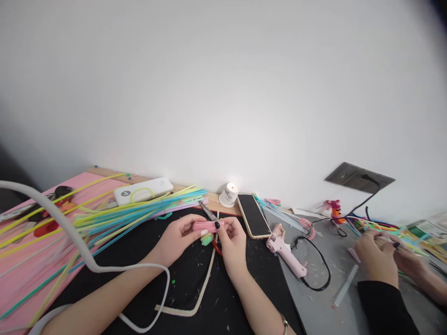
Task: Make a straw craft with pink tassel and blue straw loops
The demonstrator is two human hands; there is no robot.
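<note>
Between my left hand (181,237) and my right hand (233,244) is a short bundle of pink pipe cleaners (206,226), lying level. The fingers of both hands are closed on it, one hand at each end. Behind it, scissors (208,211) with red handles lie on the black mat (139,274), partly hidden by my hands. A small green and yellow fuzzy piece (206,239) shows just under the bundle. A bent cream pipe cleaner (205,286) lies on the mat below my hands.
Long yellow, blue and green pipe cleaners (132,218) spread left, beside a white power bank (143,190). A white cable (70,223) crosses my left forearm. A paper cup (229,194), phone (253,215) and pink glue gun (286,253) stand right. A co-worker's hands (379,256) work far right.
</note>
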